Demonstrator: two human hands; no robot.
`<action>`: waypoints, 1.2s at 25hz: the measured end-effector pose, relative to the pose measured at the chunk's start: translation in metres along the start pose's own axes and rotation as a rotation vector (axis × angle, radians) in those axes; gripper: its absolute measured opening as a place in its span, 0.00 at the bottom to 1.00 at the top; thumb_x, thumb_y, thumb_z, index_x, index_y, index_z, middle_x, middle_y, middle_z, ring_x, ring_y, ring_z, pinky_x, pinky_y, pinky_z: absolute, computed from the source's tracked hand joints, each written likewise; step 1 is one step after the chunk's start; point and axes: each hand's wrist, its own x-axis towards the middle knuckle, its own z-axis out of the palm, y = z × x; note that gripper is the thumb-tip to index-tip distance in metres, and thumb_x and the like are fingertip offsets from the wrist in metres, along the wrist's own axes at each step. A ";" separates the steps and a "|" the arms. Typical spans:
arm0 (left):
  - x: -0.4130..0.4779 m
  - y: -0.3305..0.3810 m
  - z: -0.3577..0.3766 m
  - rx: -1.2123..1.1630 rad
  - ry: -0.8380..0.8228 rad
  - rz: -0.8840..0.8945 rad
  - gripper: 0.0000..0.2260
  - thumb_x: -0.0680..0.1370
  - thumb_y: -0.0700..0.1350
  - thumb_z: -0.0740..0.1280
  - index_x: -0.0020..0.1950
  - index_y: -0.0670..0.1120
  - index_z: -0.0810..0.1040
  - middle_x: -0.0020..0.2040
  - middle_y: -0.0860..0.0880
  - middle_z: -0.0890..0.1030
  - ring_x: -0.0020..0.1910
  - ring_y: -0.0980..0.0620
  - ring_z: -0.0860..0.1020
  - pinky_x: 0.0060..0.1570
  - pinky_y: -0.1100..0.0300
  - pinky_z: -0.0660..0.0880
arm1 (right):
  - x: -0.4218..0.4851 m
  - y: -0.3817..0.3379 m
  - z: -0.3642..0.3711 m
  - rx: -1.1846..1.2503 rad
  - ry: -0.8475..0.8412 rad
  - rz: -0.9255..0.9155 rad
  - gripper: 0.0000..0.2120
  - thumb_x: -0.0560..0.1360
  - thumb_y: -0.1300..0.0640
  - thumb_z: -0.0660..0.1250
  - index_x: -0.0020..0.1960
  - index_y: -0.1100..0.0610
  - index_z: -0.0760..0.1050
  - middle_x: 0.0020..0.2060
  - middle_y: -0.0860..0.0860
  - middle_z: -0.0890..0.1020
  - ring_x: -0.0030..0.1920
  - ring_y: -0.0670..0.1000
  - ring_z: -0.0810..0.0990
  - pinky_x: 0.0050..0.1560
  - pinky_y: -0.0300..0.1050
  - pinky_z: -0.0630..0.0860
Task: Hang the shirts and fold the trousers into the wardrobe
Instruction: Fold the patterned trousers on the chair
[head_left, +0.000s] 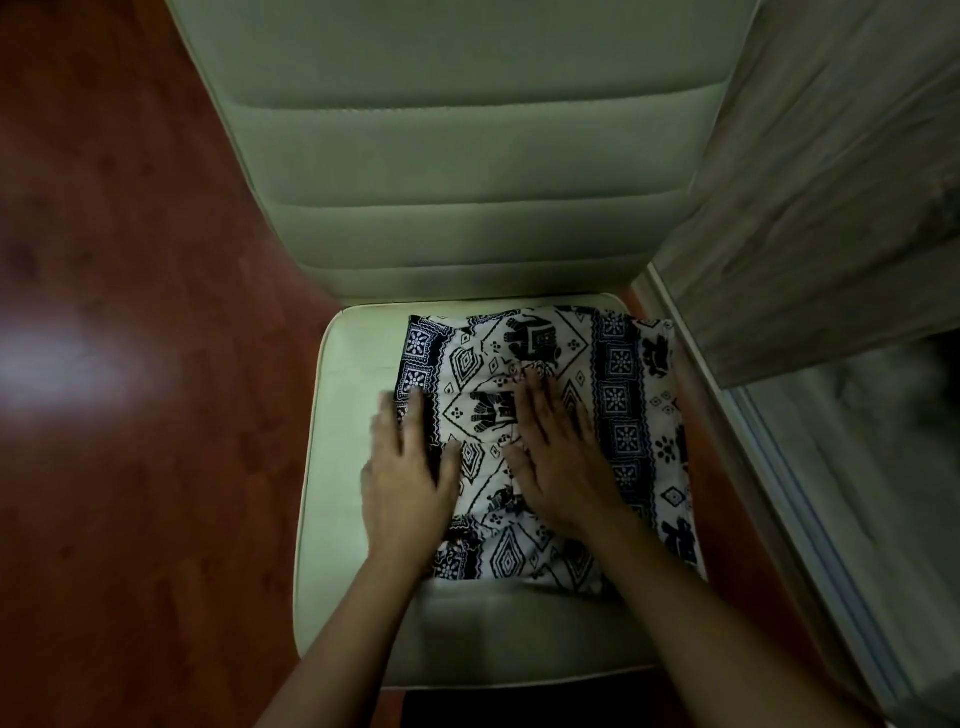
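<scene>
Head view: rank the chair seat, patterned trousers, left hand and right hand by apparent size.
1. chair seat
2. patterned trousers
3. left hand and right hand look alike, so they are unranked; both are nearer the camera.

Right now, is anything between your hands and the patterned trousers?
Nothing visible: the left hand and right hand both lie flat on the folded trousers, which rest on the chair seat.

Dim in here, the colours muddy and greenish. 1 soft white patch of glare sits on the red floor (67, 364) at left. The left hand (405, 483) is smeared with motion blur, and the grey panel (831, 182) at right looks soft. Straight edges bow towards the corners.
</scene>
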 end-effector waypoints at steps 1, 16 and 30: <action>0.000 -0.002 -0.008 -0.138 0.041 -0.144 0.33 0.76 0.60 0.62 0.76 0.51 0.52 0.75 0.43 0.59 0.72 0.44 0.62 0.65 0.47 0.65 | -0.001 -0.001 0.003 -0.008 0.040 0.016 0.31 0.77 0.38 0.33 0.74 0.52 0.31 0.75 0.51 0.36 0.75 0.50 0.37 0.72 0.53 0.38; 0.014 0.022 -0.119 -0.436 -0.250 -0.071 0.11 0.74 0.43 0.70 0.53 0.56 0.79 0.48 0.53 0.83 0.36 0.57 0.81 0.32 0.63 0.75 | 0.002 -0.052 -0.013 0.558 0.099 0.161 0.26 0.80 0.43 0.45 0.72 0.56 0.63 0.69 0.54 0.69 0.67 0.52 0.66 0.68 0.53 0.66; -0.075 0.121 0.023 0.289 0.009 0.498 0.26 0.68 0.52 0.70 0.63 0.42 0.74 0.43 0.46 0.80 0.37 0.48 0.79 0.25 0.58 0.75 | 0.003 0.051 -0.099 1.782 -0.052 0.419 0.43 0.61 0.36 0.73 0.70 0.55 0.66 0.63 0.58 0.76 0.61 0.58 0.77 0.60 0.57 0.75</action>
